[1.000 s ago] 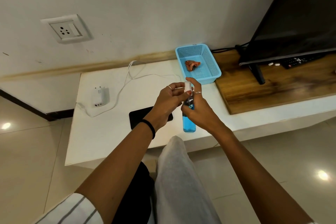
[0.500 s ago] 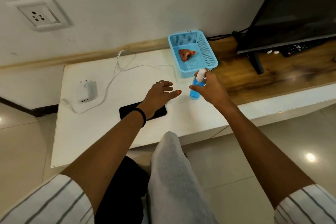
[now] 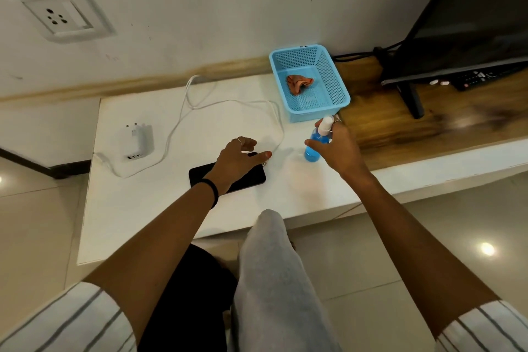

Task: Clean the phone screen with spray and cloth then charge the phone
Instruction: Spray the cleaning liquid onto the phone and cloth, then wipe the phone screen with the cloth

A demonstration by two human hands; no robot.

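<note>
Phone (image 3: pixel 251 178) lies flat on white shelf (image 3: pixel 137 208) below wall socket (image 3: pixel 58 18).

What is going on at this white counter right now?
A person's right hand holds a blue spray bottle standing on the white counter. The left hand hovers open over the dark phone. The cloth lies in the blue basket; the charger lies unplugged.

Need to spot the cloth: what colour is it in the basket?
Reddish-brown cloth, lying in the light-blue basket; head view.
</note>
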